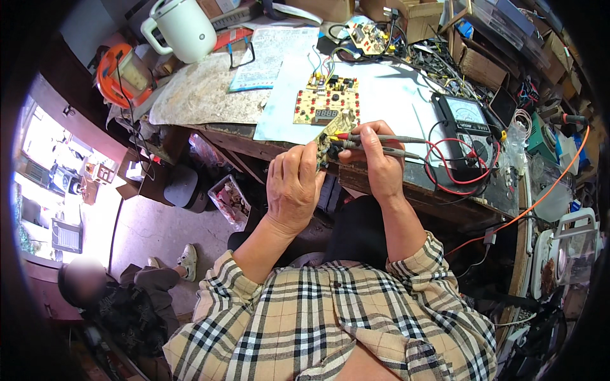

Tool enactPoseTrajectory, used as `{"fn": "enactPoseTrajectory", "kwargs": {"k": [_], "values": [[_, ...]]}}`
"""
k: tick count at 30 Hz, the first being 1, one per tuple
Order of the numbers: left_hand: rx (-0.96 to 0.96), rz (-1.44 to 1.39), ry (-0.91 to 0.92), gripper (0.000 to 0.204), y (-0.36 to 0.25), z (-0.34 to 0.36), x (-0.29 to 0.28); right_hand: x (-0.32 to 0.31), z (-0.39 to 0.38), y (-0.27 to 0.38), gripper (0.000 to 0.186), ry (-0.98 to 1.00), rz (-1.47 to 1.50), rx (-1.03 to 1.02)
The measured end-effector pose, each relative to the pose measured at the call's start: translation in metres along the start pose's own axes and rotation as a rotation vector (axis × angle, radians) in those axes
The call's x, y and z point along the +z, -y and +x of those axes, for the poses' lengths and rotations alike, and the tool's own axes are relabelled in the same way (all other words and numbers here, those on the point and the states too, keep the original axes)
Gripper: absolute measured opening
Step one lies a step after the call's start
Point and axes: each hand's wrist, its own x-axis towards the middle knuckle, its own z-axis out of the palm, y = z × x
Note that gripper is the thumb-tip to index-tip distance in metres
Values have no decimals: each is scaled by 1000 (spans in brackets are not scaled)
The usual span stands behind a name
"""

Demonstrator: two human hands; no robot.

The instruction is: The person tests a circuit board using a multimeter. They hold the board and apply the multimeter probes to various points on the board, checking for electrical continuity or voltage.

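Observation:
My left hand [292, 187] is closed around the edge of a small circuit board [341, 125], tilted up in front of the bench edge. In my right hand [381, 162] are two test probes [406, 139], pinched together like chopsticks, their tips at the held board; exact contact is too small to tell. Red and black leads [452, 188] run from them to an analog multimeter [467, 113] on the right of the bench. Just beyond my hands a yellowish circuit board with a digit display [310, 106] lies on white paper, partly covered by the held board.
A printed sheet [273, 54], glasses [241, 54], a white jug [184, 32] and an orange container [121, 76] occupy the back left. Another board [367, 37] and piled parts [432, 60] lie behind. An orange cable [546, 206] hangs at right. A person [130, 311] sits at lower left.

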Motion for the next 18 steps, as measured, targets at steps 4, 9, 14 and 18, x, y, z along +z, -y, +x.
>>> {"fn": "enactPoseTrajectory", "kwargs": {"k": [4,9,14,18], "values": [[-9,-4,8,74,-1,1,-1,0,0,0,22,-13,-4,-5],[-36,-13,21,72,3,2,-2,-6,4,1,22,-54,-12,-38],[-82,-10,76,68,6,5,-5,-15,7,7,23,-124,-62,-83],[-92,-33,90,65,9,6,-4,-21,11,14,24,-153,-94,-116]]}}
